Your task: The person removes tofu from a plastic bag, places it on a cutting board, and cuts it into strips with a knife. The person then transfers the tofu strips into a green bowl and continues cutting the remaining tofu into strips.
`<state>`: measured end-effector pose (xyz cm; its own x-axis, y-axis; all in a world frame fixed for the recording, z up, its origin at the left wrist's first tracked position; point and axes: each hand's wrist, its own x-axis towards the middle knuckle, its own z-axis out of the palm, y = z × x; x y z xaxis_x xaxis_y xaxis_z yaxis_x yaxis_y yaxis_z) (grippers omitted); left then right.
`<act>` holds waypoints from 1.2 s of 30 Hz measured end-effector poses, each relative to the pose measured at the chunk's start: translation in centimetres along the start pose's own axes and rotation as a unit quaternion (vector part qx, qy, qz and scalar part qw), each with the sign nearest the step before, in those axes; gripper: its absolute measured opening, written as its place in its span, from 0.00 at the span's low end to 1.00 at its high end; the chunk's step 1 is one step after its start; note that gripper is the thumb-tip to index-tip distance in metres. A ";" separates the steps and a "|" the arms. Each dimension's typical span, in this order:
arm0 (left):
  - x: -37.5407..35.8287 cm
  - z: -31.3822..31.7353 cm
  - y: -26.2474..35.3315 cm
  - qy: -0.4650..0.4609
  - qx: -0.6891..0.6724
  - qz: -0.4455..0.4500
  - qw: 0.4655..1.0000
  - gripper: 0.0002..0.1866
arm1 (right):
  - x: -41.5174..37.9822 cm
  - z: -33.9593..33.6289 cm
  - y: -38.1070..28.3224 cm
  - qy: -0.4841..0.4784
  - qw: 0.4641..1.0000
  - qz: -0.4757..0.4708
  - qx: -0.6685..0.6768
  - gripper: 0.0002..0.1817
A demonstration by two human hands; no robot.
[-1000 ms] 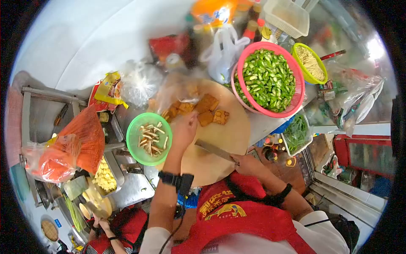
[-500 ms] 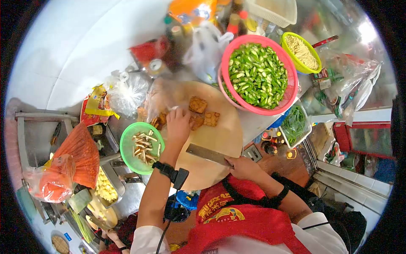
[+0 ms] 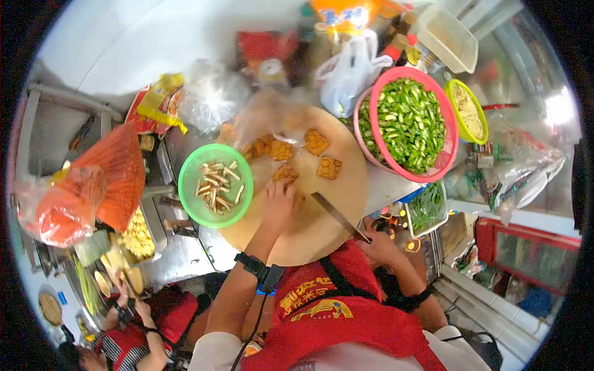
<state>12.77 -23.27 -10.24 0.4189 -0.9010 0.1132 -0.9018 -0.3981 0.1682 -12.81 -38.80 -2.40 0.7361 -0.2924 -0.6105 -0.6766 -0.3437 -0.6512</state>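
Several brown, scored pieces that look like fried tofu [image 3: 316,141] lie on the round wooden chopping board [image 3: 343,133]. My left hand [image 3: 278,203] is low on the board, its fingers bent and pressed together at the near edge of one brown piece [image 3: 286,174]. The fingers partly hide what is under them. In my right hand [image 3: 378,247] is the handle of a cleaver [image 3: 336,212], its blade slanting up and left over the board's right side. A green basket [image 3: 187,198] with pale cut strips [image 3: 216,184] stands left of my left hand.
A pink colander [image 3: 447,157] of sliced green peppers stands at the right, with a yellow basket [image 3: 482,137] behind. Plastic bags [image 3: 213,96] crowd the board's far side. Another person's hands [image 3: 127,297] work at lower left. An orange-red net bag [image 3: 114,185] lies left.
My left hand has drawn back toward me from the farther tofu pieces. The cleaver has turned more steeply and lies farther right. The head view has shifted, showing more of the other person.
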 end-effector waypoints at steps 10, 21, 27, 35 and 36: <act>-2.3 0.4 1.8 0.023 -0.268 -0.236 0.934 0.19 | 0.5 2.1 4.1 0.053 0.997 0.033 -0.051 0.18; -7.8 -0.4 3.3 0.012 -0.098 -0.196 0.976 0.20 | 3.0 1.6 -4.2 -0.065 0.996 0.049 0.025 0.25; -7.8 -0.3 3.6 0.111 -0.184 -0.278 0.936 0.13 | 5.6 4.9 -1.6 0.032 0.985 -0.152 -0.070 0.23; -6.5 2.3 3.6 0.056 -0.129 -0.295 0.945 0.10 | 5.1 2.6 -5.8 -0.107 0.990 0.048 0.077 0.26; -6.7 2.4 3.6 0.059 -0.121 -0.292 0.947 0.10 | 4.5 2.4 -6.4 -0.110 0.990 0.048 0.076 0.26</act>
<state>6.43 -19.09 -12.78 0.8603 -0.5083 0.0380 -0.4679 -0.7580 0.4545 -5.17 -35.81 -2.05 0.6578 -0.1089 -0.7453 -0.7504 -0.1799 -0.6361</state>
